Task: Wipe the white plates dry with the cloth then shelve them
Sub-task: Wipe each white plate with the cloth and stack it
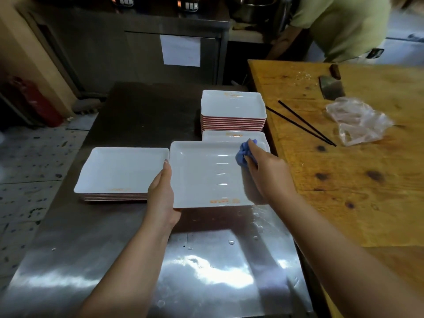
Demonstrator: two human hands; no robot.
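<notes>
Steel counter [91, 271], near edge: water beads and smears just short of the held plate, which suggests wet stock has passed over this spot.

Held plate [206, 175]: white, rectangular, shallow raised rim, orange print along its near edge. Streaks of moisture catch the light across its floor, so I judge it not yet dry. It sits low over the counter; whether its underside rests on the steel or is lifted just clear, I cannot tell from here.

Left hand [161, 193]: grips the held plate's left rim, fingers wrapped under, thumb lying up along the edge. Likely purpose: steady the plate against the push of wiping.

Right hand [266, 171]: closed round a bunched blue cloth [243, 153], pressing it into the held plate's far right corner, where water would collect against the rim.

Left of the held plate, just beside it: a low stack [121, 171] of the same plates, red-edged. Probably the finished pile, awaiting shelving.

Beyond the held plate: another plate [229, 135] partly hidden behind it, then a taller stack [232, 106]. Probably unwiped supply.

Right of the held plate: wooden table [344, 180] with chopsticks [305, 123], a plastic bag [358, 120] and a cleaver [331, 88]. A second person's sleeve [339, 26] shows farthest back.
</notes>
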